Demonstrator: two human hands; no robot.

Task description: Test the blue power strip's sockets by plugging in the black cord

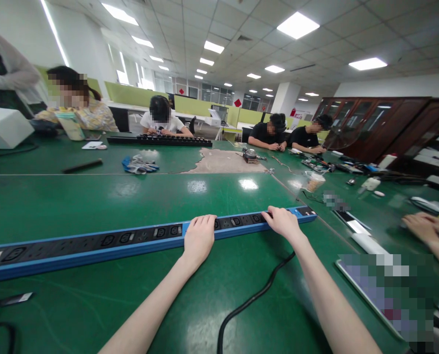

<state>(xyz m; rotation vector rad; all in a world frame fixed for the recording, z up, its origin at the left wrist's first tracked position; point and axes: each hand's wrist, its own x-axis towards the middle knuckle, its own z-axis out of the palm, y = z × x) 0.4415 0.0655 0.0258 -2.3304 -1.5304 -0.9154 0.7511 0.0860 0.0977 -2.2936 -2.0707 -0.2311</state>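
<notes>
"Where's the power strip [141, 238]?"
"Across the green table [94, 305], left hand [199, 238] and right hand [283, 222] apart, both clamped over it."
"Handling?"
"Probably stiff, fairly heavy, smooth-sided; best held at 2 well-spaced spots along its edges."

Place: I'm in an open-plan office
Dividers [134, 92]: low, yellow-green, ahead of me
Ceiling [234, 22]: pale, tiled, white rectangular lamps [298, 25]
Cabinet [394, 118]: dark-brown wood, glass-doored
</notes>
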